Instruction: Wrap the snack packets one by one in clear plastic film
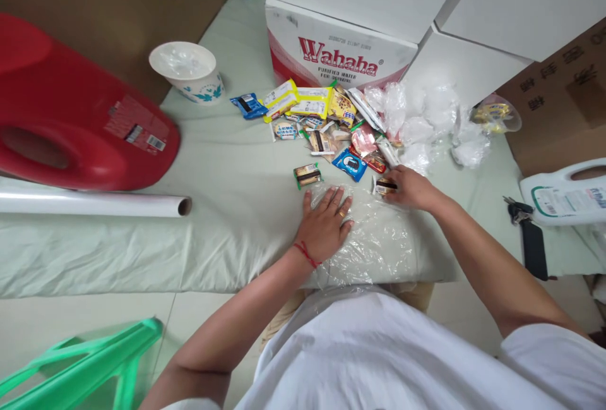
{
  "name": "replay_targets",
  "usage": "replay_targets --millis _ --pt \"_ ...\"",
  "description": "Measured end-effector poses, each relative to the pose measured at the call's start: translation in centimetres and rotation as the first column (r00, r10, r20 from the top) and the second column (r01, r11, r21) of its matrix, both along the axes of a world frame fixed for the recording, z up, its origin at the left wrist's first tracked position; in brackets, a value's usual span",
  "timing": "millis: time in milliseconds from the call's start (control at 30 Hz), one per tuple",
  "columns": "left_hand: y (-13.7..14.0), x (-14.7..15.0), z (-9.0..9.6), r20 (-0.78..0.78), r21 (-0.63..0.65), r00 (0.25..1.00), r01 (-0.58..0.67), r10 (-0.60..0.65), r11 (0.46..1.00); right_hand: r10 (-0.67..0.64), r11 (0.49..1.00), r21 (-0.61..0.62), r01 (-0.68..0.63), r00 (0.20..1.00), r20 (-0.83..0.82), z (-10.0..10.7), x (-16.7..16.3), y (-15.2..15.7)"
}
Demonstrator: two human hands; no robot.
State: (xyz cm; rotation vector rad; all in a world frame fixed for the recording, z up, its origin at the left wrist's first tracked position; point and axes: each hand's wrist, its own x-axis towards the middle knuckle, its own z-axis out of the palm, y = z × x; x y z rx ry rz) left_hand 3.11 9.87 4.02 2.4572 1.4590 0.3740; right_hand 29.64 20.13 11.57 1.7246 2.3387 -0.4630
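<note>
My left hand (324, 223) lies flat with spread fingers on a clear plastic bag (374, 249) near the table's front edge. At the bag's upper right, my right hand (413, 187) is closed on a small wrapped snack (386, 186). Another wrapped snack (307, 174) with green ends rests just beyond my left fingertips. Behind both hands is a pile of packaged snacks, among them a blue packet (350, 163), a yellow packet (310, 102) and a pink one (363, 140). Crumpled clear plastic bags (416, 116) sit to the right of the pile.
A Wahaha carton (341, 47) stands at the back. On the left are a paper tub (203, 84), a large red jug (95, 113) and a white roll (95, 203). A white bottle (563, 195) and keys with a black case (533, 246) lie right. A green stool (85, 366) stands below.
</note>
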Motion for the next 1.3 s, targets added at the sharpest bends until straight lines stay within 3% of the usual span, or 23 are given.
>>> replay_targets --millis 133,233,300,400,500,633,867,967,1033,1133,1233,1300 --pt "0.1 -0.1 0.0 0.026 -0.007 1.0 0.004 -0.004 1.0 -0.067 0.996 0.038 0.081 0.96 -0.271 2.9 0.8 1.4" --pt "0.1 -0.1 0.1 0.029 -0.004 1.0 0.001 0.0 1.0 0.028 0.994 0.108 0.015 0.921 -0.388 4.8 -2.8 2.4" --pt "0.1 0.0 0.2 0.024 -0.008 1.0 -0.001 0.001 1.0 0.204 0.977 0.132 -0.166 0.908 -0.366 4.8 -6.9 3.1" --pt "0.1 0.0 0.2 0.016 -0.022 1.0 -0.003 0.003 1.0 0.408 0.913 0.119 -0.39 0.877 -0.254 3.3 -13.2 3.9" --pt "0.1 0.0 0.0 0.015 -0.023 1.0 -0.006 0.006 1.0 0.503 0.864 0.05 -0.501 0.863 -0.054 1.7 -17.4 4.3" --pt "0.2 -0.1 -0.1 0.024 -0.016 1.0 -0.007 0.007 1.0 0.547 0.837 -0.045 -0.545 0.834 0.071 1.1 -19.0 4.7" --pt "0.3 -0.2 0.0 0.044 -0.011 0.999 -0.003 0.004 1.0 0.5 0.865 0.043 -0.499 0.866 -0.006 -0.5 -18.9 5.1" --pt "0.3 -0.2 0.1 0.042 -0.016 0.999 -0.003 0.003 1.0 0.473 0.88 0.104 -0.464 0.877 -0.088 -0.6 -17.4 4.9" --pt "0.3 -0.2 0.1 0.042 -0.02 0.999 -0.005 0.006 1.0 0.404 0.913 0.151 -0.38 0.893 -0.198 0.4 -15.2 4.5" --pt "0.5 -0.3 0.2 0.05 -0.014 0.999 -0.012 0.012 1.0 0.171 0.979 0.176 -0.106 0.896 -0.409 2.8 -10.6 2.9" --pt "0.8 -0.4 0.2 0.044 -0.004 0.999 -0.011 0.011 1.0 -0.066 0.996 0.004 0.09 0.756 -0.651 4.0 -6.0 -0.8" --pt "1.0 -0.5 0.2 0.026 0.002 1.0 0.002 -0.002 1.0 -0.189 0.981 -0.18 0.077 0.621 -0.761 3.2 -3.8 -3.9"
